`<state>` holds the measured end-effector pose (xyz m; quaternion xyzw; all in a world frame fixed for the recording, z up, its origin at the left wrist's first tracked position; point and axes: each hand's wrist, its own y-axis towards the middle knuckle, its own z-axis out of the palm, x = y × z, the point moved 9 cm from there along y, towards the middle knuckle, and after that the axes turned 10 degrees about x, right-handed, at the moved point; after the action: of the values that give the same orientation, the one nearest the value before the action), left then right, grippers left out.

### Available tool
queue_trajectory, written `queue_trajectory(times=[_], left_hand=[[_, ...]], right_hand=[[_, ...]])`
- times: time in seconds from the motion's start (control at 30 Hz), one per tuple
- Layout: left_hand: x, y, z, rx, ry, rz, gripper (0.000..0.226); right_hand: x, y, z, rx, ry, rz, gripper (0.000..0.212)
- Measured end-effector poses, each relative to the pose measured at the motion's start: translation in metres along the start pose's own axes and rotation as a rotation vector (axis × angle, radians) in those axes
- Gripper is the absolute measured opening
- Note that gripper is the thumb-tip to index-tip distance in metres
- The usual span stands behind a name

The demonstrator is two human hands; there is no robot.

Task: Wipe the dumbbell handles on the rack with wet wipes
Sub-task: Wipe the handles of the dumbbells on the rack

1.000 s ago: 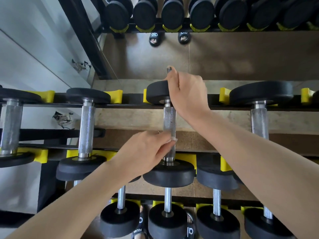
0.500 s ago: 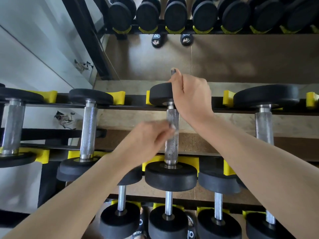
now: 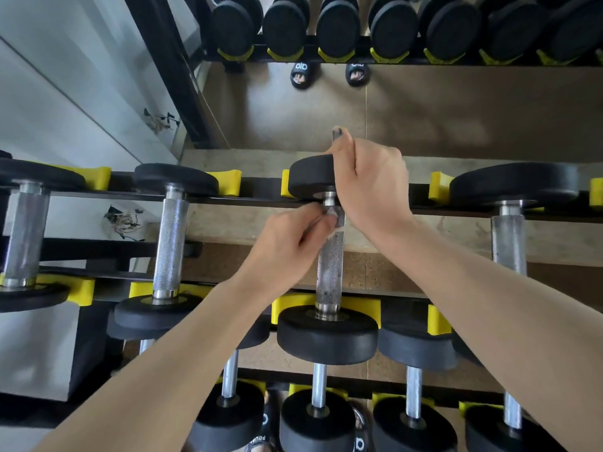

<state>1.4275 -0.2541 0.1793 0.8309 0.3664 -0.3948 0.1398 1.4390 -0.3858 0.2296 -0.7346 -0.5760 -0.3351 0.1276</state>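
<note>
A dumbbell with black end weights lies across the upper rack tier, its knurled steel handle (image 3: pixel 329 265) pointing away from me. My left hand (image 3: pixel 287 243) pinches a small wet wipe (image 3: pixel 336 220) against the far end of that handle, just under the far weight (image 3: pixel 310 181). My right hand (image 3: pixel 368 187) grips the far weight's right side, thumb over its top. The near weight (image 3: pixel 326 334) sits in a yellow cradle.
More dumbbells lie on the same tier: two to the left (image 3: pixel 171 246) (image 3: pixel 26 236) and one to the right (image 3: pixel 507 243). A lower tier (image 3: pixel 318 389) holds smaller ones. A wall mirror (image 3: pixel 456 109) behind the rack reflects dumbbells and sandalled feet.
My left hand has slid the wipe along the handle from its near end up to its far end. My right hand has stayed on the far weight.
</note>
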Motion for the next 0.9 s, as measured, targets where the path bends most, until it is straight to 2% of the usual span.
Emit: queue_trajectory(times=[0.07, 0.2, 0.27, 0.4, 0.47, 0.63, 0.7, 0.8, 0.83, 0.9], left_hand=[[-0.001, -0.013, 0.010, 0.055, -0.019, 0.027, 0.040], [0.000, -0.051, 0.030, 0.266, 0.004, 0.110, 0.031], [-0.003, -0.036, 0.022, 0.232, 0.035, 0.121, 0.033], [0.004, 0.010, -0.006, -0.054, -0.048, -0.044, 0.042], [0.007, 0.002, 0.005, -0.025, -0.086, -0.062, 0.040], [0.001, -0.048, 0.026, 0.234, -0.019, 0.085, 0.034], [-0.003, -0.026, 0.017, 0.169, 0.028, 0.078, 0.039], [-0.001, 0.004, -0.003, -0.056, -0.009, -0.024, 0.037], [-0.001, 0.005, -0.003, -0.074, -0.019, -0.012, 0.035], [-0.006, -0.010, 0.008, 0.033, 0.020, 0.075, 0.033]], right_hand=[[-0.001, 0.000, 0.001, 0.004, 0.018, -0.001, 0.056], [-0.003, -0.001, 0.001, 0.008, 0.027, 0.014, 0.057], [-0.002, 0.000, 0.001, 0.012, 0.023, 0.022, 0.057], [-0.003, 0.000, 0.002, 0.005, 0.004, 0.040, 0.054], [-0.003, 0.000, 0.002, 0.003, 0.018, 0.028, 0.056], [-0.007, 0.001, 0.004, 0.018, 0.007, 0.049, 0.061], [-0.006, 0.002, 0.003, 0.005, 0.007, 0.049, 0.060], [-0.006, 0.001, 0.002, -0.018, -0.005, 0.058, 0.058], [-0.006, 0.001, 0.003, -0.016, -0.006, 0.056, 0.058], [-0.006, 0.001, 0.005, -0.001, 0.007, 0.050, 0.059]])
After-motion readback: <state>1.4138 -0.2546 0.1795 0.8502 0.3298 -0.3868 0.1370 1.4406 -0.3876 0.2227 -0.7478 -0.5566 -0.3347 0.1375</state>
